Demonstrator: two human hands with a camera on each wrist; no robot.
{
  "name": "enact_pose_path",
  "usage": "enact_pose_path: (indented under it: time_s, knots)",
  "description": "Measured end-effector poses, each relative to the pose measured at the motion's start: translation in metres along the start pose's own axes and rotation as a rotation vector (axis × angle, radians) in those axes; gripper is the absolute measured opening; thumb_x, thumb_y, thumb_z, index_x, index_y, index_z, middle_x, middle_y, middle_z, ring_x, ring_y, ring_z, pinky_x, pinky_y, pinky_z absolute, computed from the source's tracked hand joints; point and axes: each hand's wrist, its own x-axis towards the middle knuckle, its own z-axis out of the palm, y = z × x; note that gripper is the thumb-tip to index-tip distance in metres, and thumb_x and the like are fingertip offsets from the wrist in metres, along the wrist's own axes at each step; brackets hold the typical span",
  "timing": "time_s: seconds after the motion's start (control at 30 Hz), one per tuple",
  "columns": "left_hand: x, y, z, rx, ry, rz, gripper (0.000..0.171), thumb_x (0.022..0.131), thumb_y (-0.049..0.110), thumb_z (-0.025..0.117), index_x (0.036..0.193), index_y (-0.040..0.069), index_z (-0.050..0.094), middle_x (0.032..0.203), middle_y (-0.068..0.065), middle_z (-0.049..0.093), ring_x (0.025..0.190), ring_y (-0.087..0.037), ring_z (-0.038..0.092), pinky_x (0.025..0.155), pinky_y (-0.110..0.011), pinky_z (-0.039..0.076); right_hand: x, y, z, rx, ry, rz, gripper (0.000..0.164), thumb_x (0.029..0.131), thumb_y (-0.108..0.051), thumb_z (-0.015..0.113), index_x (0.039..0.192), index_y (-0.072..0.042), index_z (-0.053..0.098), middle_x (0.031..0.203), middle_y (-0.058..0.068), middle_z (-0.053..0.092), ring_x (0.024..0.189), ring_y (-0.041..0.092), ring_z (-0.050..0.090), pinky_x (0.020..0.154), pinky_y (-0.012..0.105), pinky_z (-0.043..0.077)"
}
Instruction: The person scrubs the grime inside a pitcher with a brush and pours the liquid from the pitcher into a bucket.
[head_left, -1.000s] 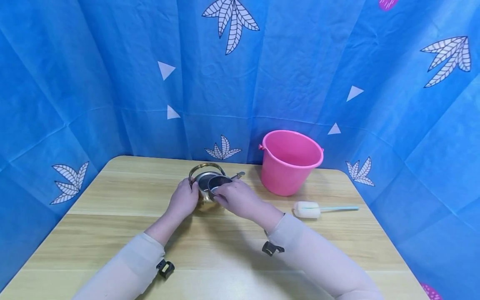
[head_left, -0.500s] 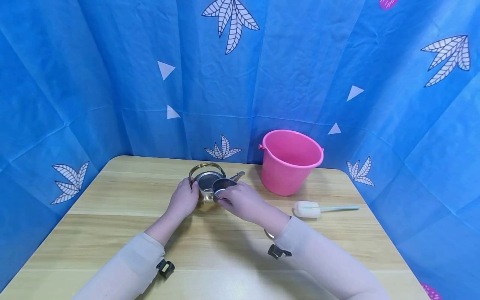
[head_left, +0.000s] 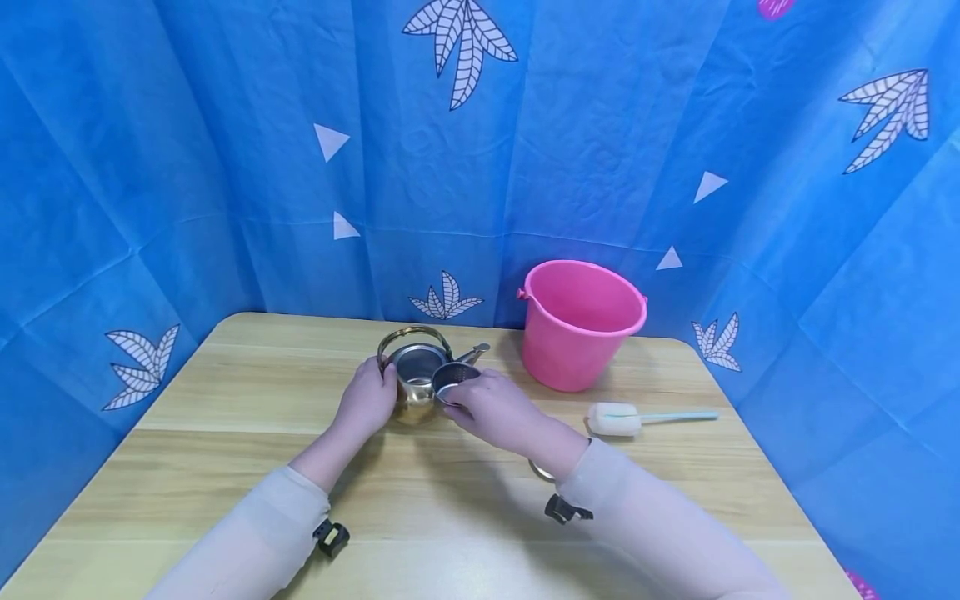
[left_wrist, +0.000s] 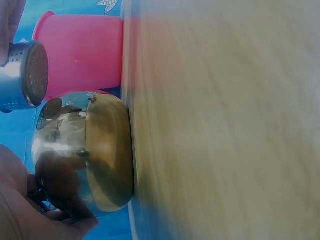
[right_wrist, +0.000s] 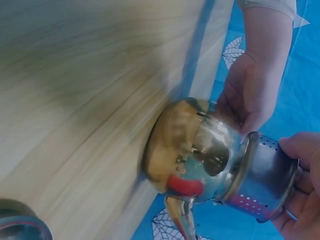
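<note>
A shiny metal teapot with a raised hoop handle stands uncovered and upright on the table. My left hand grips its left side by the base of the handle. Between the thumb and fingers of my right hand is a metal tea strainer, a cup shape with small holes in its side and bottom. The strainer is raised beside the teapot's mouth, toward the spout. Part of a round metal rim shows under my right wrist; the rest is hidden there.
A pink bucket stands at the back right of the wooden table. In front of it lies a white sponge brush with a light blue handle. Blue patterned cloth hangs behind and at both sides.
My right hand has moved the tea strainer to the right, from over the teapot's mouth to beside it. My left hand and the teapot have stayed put.
</note>
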Motion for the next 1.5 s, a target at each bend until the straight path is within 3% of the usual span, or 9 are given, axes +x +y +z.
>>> enact_pose_path:
  time_s: [0.63, 1.07, 1.5]
  knots:
    - [0.000, 0.000, 0.001, -0.001, -0.003, -0.007, 0.051, 0.106, 0.026, 0.034, 0.137, -0.014, 0.043, 0.134, -0.034, 0.050, 0.127, -0.049, 0.048, 0.106, -0.059, 0.039, -0.015, 0.007, 0.001, 0.007, -0.020, -0.018, 0.014, 0.092, -0.019, 0.073, 0.080, -0.019, 0.067, 0.074, -0.009, 0.067, 0.067, 0.006, 0.059, 0.069, 0.030, 0.045]
    - [0.000, 0.000, 0.000, 0.003, -0.004, -0.006, 0.050, 0.106, 0.026, 0.033, 0.133, -0.013, 0.045, 0.132, -0.033, 0.051, 0.126, -0.048, 0.049, 0.104, -0.059, 0.040, -0.025, 0.009, 0.007, 0.015, 0.012, -0.072, 0.014, 0.090, -0.014, 0.073, 0.078, -0.018, 0.067, 0.071, -0.010, 0.066, 0.066, 0.006, 0.061, 0.065, 0.029, 0.048]
    - [0.001, 0.001, 0.000, -0.001, -0.009, -0.005, 0.048, 0.107, 0.026, 0.033, 0.131, -0.013, 0.046, 0.130, -0.033, 0.052, 0.126, -0.048, 0.050, 0.104, -0.058, 0.040, -0.035, 0.012, 0.008, 0.004, -0.062, -0.049, 0.004, 0.091, -0.018, 0.073, 0.087, -0.018, 0.074, 0.084, -0.006, 0.075, 0.077, 0.008, 0.069, 0.067, 0.027, 0.050]
